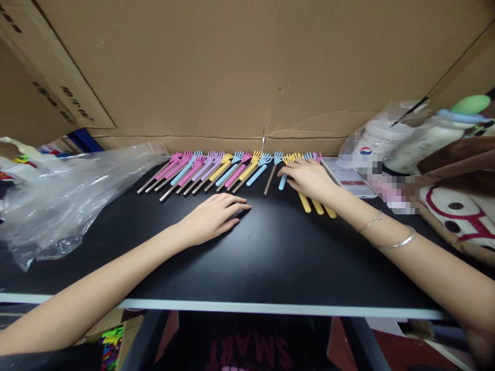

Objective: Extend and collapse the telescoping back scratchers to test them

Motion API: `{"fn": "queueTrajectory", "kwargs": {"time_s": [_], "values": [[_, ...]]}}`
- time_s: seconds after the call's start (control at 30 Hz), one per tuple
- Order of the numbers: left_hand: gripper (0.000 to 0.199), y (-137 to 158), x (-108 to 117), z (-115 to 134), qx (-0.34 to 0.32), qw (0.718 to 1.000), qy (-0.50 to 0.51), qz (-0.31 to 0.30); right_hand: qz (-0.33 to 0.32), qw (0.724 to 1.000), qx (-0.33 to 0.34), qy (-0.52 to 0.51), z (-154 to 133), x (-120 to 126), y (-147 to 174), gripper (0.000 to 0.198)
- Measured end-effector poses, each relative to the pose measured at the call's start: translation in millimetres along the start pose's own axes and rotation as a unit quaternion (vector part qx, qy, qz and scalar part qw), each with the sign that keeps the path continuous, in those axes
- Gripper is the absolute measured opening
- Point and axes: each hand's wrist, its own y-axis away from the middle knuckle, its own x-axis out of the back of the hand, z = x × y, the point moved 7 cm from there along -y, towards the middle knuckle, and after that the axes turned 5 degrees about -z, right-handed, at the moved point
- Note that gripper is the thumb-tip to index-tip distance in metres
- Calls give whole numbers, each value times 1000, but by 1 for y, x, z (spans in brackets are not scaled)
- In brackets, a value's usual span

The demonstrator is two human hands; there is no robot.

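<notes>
A slanted row of hand-shaped back scratchers (200, 171) in pink, blue, purple and yellow lies along the back of the black table (247, 257). Many show metal rods, and some have coloured handles. My left hand (212, 216) rests palm down in front of the row, fingers stretched out, holding nothing. Over the right end of the row reaches my right hand (309, 179), its thumb and finger on either side of a blue-handled back scratcher (283, 181); the exact contact is partly hidden. Yellow handles (317, 207) stick out beneath this hand.
A clear plastic bag (73, 196) lies crumpled on the left. To the right are a phone (350, 178), a white tub (382, 141), a bottle (436, 136) and a brown bag with a cartoon face (460, 206). A cardboard wall (232, 67) rises behind the table.
</notes>
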Motion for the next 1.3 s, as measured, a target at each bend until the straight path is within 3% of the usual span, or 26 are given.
{"fn": "queueTrajectory", "kwargs": {"time_s": [0.17, 0.47, 0.63, 1.07, 1.3], "values": [[36, 0, 0, 0, 0, 1000, 4, 0, -27, 999, 41, 8, -9, -6, -9, 24], [35, 0, 0, 1, -5, 1000, -16, -5, 13, 992, 114, 45, -31, 7, -11, 21], [37, 1, -2, 1, -9, 1000, -25, -9, 19, 993, 102, 50, -30, 11, -16, 21], [35, 1, -2, 2, -15, 999, -42, 3, -13, 991, 103, 89, -35, -11, -31, 17], [35, 2, 0, 5, -32, 998, -61, 16, 32, 987, 105, 114, -26, -3, -25, 20]]}}
